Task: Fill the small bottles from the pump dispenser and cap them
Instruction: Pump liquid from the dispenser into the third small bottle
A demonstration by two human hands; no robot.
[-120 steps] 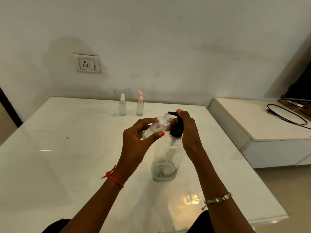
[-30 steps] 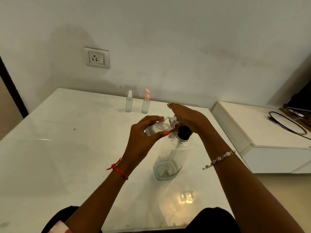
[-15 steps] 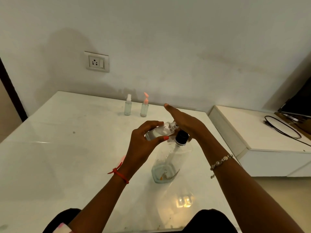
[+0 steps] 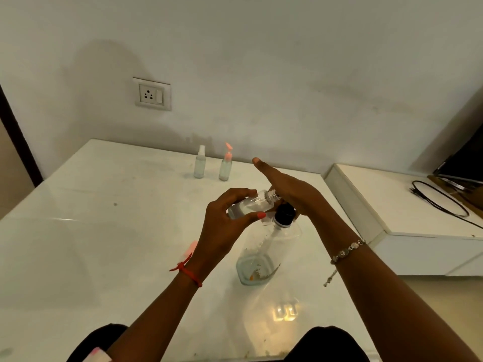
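Note:
My left hand (image 4: 226, 226) grips a small clear bottle (image 4: 251, 206), tilted almost flat, its uncapped threaded neck pointing right at the pump head. The large clear pump dispenser (image 4: 264, 254) stands on the white table (image 4: 104, 244), nearly empty, with a black collar (image 4: 285, 215). My right hand (image 4: 287, 190) lies flat, palm down, on top of the black pump head, fingers stretched forward; the nozzle is hidden beneath it. A pink cap (image 4: 193, 247) lies on the table just behind my left wrist.
At the table's back edge stand two small capped bottles, one with a white sprayer (image 4: 200, 163), one with a pink pump (image 4: 226, 163). A low white cabinet (image 4: 418, 226) with a black cable (image 4: 439, 199) is to the right. A wall socket (image 4: 152, 94) sits above.
My right hand went from holding the pump head with its fingers to lying flat on top of it. The small bottle is tilted flatter, and the view has shifted slightly.

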